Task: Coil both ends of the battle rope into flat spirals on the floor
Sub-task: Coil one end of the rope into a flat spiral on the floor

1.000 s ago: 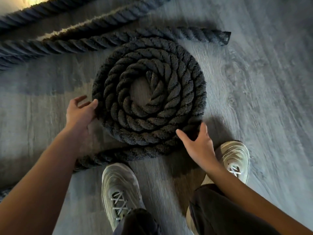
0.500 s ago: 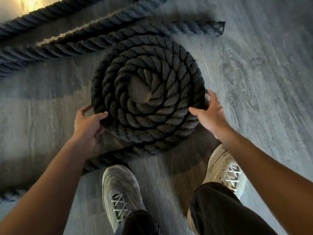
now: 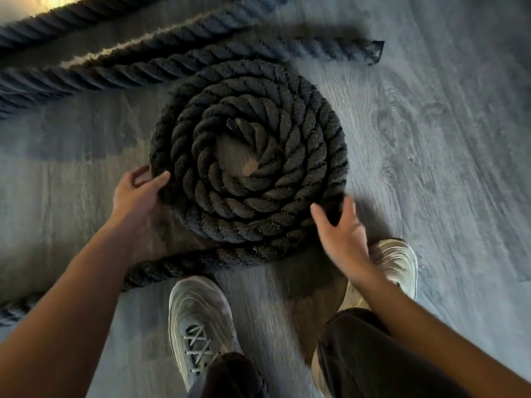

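While a person crouches over the battle rope point(image 3: 250, 156) spiralled flat on the grey floor point(image 3: 431, 168), the left hand point(image 3: 135, 196) cups its outer turn, fingers curled loosely, and the right hand point(image 3: 342, 234) hovers spread at the near edge; turning evenly and feeding the loose tail point(image 3: 172, 267) snugly should keep it flat.

Bare floor point(image 3: 431, 145) lies open right of the coil point(image 3: 250, 156), clear to the frame edge. Behind the coil, straight rope runs point(image 3: 201, 63) block the far side, touching its rim. Near side is crowded: the tail point(image 3: 201, 261), two shoes point(image 3: 198, 320), and both hands at the rim.
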{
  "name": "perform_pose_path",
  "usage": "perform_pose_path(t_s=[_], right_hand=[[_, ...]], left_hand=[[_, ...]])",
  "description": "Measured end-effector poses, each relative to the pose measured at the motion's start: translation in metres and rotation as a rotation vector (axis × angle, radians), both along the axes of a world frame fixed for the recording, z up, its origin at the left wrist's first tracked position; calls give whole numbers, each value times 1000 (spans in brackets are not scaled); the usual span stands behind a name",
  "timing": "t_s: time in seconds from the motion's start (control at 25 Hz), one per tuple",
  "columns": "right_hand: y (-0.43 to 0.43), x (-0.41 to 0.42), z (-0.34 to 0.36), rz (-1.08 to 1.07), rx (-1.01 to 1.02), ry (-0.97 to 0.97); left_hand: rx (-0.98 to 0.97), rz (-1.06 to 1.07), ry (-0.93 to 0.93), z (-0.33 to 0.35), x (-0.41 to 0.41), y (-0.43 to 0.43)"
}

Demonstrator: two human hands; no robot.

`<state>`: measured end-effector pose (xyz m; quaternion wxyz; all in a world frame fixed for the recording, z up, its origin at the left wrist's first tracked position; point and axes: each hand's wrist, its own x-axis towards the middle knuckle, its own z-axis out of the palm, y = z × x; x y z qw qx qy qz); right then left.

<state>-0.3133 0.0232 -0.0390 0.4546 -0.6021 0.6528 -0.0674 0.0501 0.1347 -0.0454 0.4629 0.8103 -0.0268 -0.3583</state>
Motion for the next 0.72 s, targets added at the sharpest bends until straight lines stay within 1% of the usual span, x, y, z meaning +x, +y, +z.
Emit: perform_pose_path(t_s=[0.08,0.16,0.28,0.36,0.48,0.56,0.64,0.72], right_hand=[[20,0,1,9,91,-16],[20,4,2,25,120,-23],[8,7,0,49,126,-22],[-5,5,-1,106,106,13],[-48,2,3,139,28,45],[-81,3,5,121,-57,35],[-103,8,5,115,-163,71],[-110,13,3,102,-222,108]], left_hand=[[-17,16,-117,-4,10,-11],[-12,15,-183,-12,11,-17],[-13,42,-190,-19,11,-20],[50,28,-174,-14,12,-17],[87,-63,-72,-4,0,2],[82,-124,55,1,-21,18],[101,-158,159,1,-43,33],[130,-172,176,-1,-58,40]])
